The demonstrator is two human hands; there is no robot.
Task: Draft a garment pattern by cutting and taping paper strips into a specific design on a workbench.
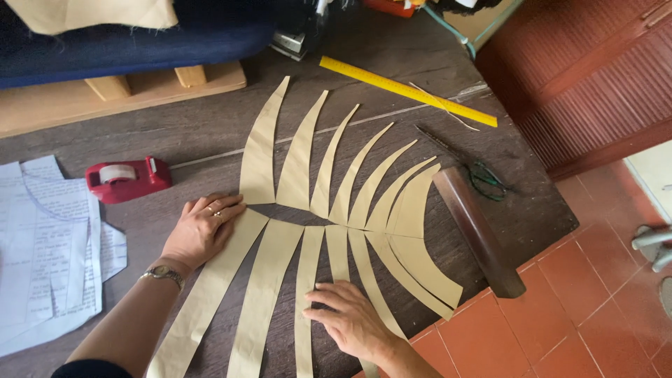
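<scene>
Head view: fanned tan paper strips (329, 231) are pressed flat on the counter (175, 133) by the released left hand (204, 227) and right hand (353, 318), so further spreading calls for light, even pressure.

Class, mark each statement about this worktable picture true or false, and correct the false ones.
1. The left hand lies flat on the fanned tan paper strips. True.
2. The right hand holds the scissors. False: the scissors lie untouched beyond the strips; the hand rests on the strips.
3. A red tape dispenser sits left of the left hand. True.
4. The yellow ruler lies across the strips. False: it lies apart, beyond their tips.
5. A wristwatch is on the left wrist. True.
</scene>
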